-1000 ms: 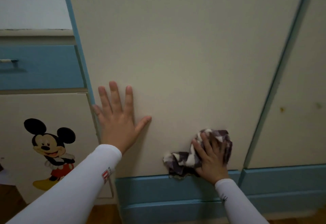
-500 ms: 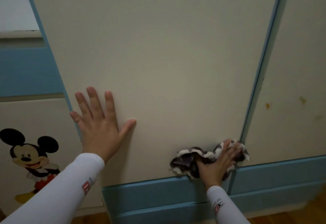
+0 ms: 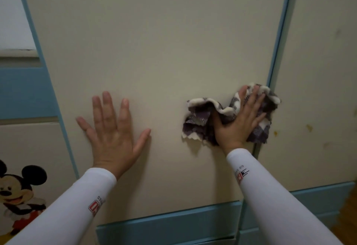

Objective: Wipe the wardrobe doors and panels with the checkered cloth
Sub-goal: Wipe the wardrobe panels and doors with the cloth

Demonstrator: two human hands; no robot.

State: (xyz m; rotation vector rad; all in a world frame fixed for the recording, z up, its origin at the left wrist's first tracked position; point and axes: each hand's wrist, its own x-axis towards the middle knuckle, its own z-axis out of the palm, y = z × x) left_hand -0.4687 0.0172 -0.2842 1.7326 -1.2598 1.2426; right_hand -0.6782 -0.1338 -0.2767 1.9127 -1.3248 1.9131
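The checkered cloth (image 3: 197, 123) has purple-grey and cream squares and a zigzag edge. It is all scrunched up and bumpy. It lies against the cream wardrobe door (image 3: 164, 42), well to the right of the left hand (image 3: 114, 134) and under the right hand (image 3: 239, 123).

The left hand lies flat on the door with its fingers spread wide and holds nothing. The right hand presses the cloth on the door with straight fingers that point up.

Far to the left of the left hand, a Mickey Mouse sticker (image 3: 17, 190) is cut off by the picture's edge. The print on the white sleeves (image 3: 67, 206) is too small to read. The right hand hides the middle of the cloth. To the right of that hand, the next door (image 3: 318, 71) has little yellow spots (image 3: 309, 128) that look blurry.

The cloth is longer from side to side than up and down. Its left end pokes out past the thumb. Its right end sits a bit higher and lies over the blue strip (image 3: 280, 32) between the two doors.
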